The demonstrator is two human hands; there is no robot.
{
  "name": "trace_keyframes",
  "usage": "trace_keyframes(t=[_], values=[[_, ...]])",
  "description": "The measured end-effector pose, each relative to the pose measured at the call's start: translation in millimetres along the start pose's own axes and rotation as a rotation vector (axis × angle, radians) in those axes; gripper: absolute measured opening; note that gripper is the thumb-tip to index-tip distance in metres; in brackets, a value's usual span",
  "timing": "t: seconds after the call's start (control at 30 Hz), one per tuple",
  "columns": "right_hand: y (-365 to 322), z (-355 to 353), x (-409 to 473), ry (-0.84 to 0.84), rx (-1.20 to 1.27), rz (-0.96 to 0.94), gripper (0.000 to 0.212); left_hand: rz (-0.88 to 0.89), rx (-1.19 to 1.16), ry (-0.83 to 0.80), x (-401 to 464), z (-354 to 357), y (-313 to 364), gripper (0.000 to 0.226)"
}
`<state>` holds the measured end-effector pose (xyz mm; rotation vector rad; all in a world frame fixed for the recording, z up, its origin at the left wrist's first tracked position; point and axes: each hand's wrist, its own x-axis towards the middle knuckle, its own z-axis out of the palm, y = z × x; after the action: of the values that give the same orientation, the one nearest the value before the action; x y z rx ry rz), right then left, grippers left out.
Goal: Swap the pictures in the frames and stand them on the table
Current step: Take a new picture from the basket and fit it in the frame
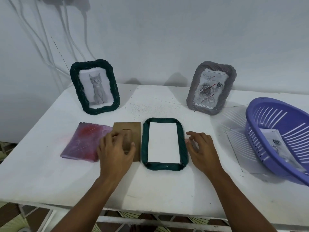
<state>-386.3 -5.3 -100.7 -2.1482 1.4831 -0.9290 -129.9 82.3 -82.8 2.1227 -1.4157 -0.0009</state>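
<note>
Your white tabletop [50, 178] runs out of view at both sides. At its right edge the purple basket [274, 124] is cut off by the picture's border, and the sheet inside it is hard to read. Toward the back edge stand the green frame with the cat picture [95, 87] and the grey frame with the rose picture [211, 87]. Mid-tabletop a second green frame [164, 144] lies face down, white paper showing. Just left of it, your left hand [115, 151] covers part of the brown backing board [127, 131], fingers curled round its stand, overlapping a purple cloth [82, 141]. Your right hand [202, 148] is beside the frame, fingers spread loosely; whether they touch it is unclear.
</note>
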Motion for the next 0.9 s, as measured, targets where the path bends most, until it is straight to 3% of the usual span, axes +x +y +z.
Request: trace_keyframes(t=[0.13,0.27,0.67,0.9], values=[[-2,1,-1,0.021,-0.041,-0.065,0.025,-0.150,0.106,0.016,-15,-1,-6,0.068],[0,3,0,0.013,-0.044,-0.063,0.027,-0.208,0.126,0.031,-28,6,-3,0.081],[3,4,0,0.030,-0.027,-0.070,0.026,-0.266,0.089,0.101,-32,19,4,0.077],[2,4,0,0.040,-0.007,-0.073,0.023,-0.280,0.023,0.138,-33,19,7,0.059]])
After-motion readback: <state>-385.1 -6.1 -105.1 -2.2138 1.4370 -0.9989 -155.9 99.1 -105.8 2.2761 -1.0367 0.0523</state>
